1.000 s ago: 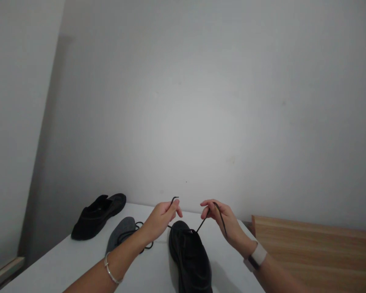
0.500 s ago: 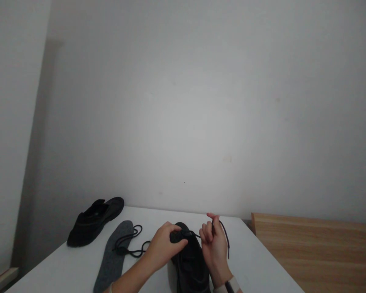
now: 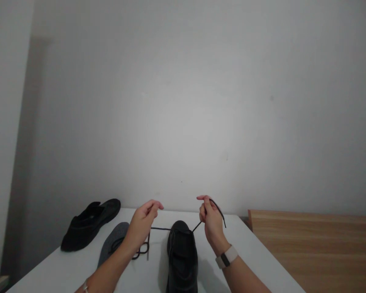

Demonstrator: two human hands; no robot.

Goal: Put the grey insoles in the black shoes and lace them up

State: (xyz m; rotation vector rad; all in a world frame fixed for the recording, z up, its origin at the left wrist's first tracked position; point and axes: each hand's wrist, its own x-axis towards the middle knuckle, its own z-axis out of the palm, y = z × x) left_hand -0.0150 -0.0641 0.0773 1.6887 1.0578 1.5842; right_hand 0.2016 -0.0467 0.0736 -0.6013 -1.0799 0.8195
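A black shoe stands on the white table in front of me, its toe toward the wall. A black shoelace runs out of it to both sides. My left hand, raised left of the toe, is closed on one end, and a tail of lace hangs below it. To the right, my right hand grips the other end, which loops over the fingers and dangles down. Both lengths look taut between the hands and the shoe.
A second black shoe lies at the table's far left. Beside it a grey insole with black lace on it is partly covered by my left forearm. The white table meets the wall; a wooden panel stands to the right.
My left hand has let go of the shoe's front and moved left and up, now holding a lace end. My right hand rose slightly. The lace is stretched out to both sides.
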